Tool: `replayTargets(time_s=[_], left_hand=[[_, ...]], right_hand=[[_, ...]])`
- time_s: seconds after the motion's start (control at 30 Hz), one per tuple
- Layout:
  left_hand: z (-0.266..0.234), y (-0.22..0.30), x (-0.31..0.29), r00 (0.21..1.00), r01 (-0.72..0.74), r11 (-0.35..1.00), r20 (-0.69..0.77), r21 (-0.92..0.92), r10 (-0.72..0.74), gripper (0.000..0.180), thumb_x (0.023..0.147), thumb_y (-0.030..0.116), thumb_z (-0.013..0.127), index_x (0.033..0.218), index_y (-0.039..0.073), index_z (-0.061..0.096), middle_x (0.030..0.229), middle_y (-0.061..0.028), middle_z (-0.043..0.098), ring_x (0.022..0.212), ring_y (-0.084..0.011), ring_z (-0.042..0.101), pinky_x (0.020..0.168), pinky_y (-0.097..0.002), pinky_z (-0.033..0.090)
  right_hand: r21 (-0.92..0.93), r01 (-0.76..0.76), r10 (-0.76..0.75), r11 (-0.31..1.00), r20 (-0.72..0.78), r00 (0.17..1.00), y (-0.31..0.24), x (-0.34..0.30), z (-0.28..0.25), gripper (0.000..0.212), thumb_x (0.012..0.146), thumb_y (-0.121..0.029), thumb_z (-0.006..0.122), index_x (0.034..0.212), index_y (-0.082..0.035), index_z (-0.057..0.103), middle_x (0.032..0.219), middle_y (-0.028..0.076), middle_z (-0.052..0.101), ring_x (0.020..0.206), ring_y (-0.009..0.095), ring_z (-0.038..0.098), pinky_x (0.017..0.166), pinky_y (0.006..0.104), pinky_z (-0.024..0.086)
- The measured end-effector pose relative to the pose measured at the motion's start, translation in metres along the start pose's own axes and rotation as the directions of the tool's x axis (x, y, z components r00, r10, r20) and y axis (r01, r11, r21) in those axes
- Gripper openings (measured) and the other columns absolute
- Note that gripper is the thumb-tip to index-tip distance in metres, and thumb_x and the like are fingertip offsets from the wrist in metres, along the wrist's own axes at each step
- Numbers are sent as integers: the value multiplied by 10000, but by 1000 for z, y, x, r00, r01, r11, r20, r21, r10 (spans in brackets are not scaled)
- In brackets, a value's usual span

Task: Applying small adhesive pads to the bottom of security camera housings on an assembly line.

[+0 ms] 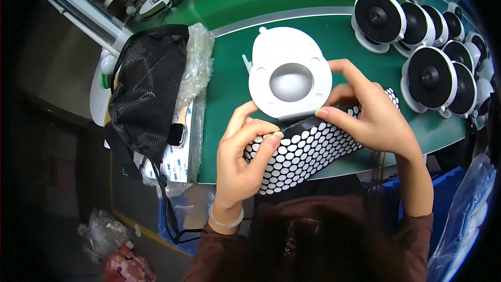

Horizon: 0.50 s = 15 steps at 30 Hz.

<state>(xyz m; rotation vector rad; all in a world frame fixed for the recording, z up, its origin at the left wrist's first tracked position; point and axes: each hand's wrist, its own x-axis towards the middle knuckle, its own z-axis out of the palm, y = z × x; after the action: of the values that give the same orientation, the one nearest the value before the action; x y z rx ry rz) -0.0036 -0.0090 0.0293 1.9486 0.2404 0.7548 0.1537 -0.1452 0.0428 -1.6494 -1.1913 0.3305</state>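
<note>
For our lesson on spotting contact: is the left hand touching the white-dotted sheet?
Touching: in the head view, the left hand grips the white-dotted sheet near its upper edge, thumb over its dotted face.

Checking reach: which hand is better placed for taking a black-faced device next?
Probably the right hand: it is nearer the black-faced devices, while the left hand is farther left, at the dotted sheet.

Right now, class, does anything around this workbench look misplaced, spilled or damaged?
Crumpled clear plastic and a reddish bundle lie low at lower left, resembling litter. A small dark device, perhaps a watch, seems stray among packaging beside the black mesh bag. No spill shows, and the central white unit looks undamaged.
</note>
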Motion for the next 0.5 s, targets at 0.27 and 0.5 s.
replayTargets(time_s=[0.27,0.5], left_hand=[[6,2,-6,995,-89,980,57,180,80,62,714,60,610,764,25,620,1053,-171,545,645,-163,469,695,-282,371],[-2,4,-20,1000,0,967,4,254,-1,68,695,19,616,762,18,616,1001,-116,520,640,-139,444,674,-271,376]], right_hand=[[163,-250,259,955,-38,965,-6,13,-4,301,857,-256,531,775,27,594,554,57,576,509,78,528,510,216,405],[-437,144,-254,888,-204,945,-16,-18,-2,183,715,-184,684,778,-30,607,657,96,601,593,235,591,536,300,459]])
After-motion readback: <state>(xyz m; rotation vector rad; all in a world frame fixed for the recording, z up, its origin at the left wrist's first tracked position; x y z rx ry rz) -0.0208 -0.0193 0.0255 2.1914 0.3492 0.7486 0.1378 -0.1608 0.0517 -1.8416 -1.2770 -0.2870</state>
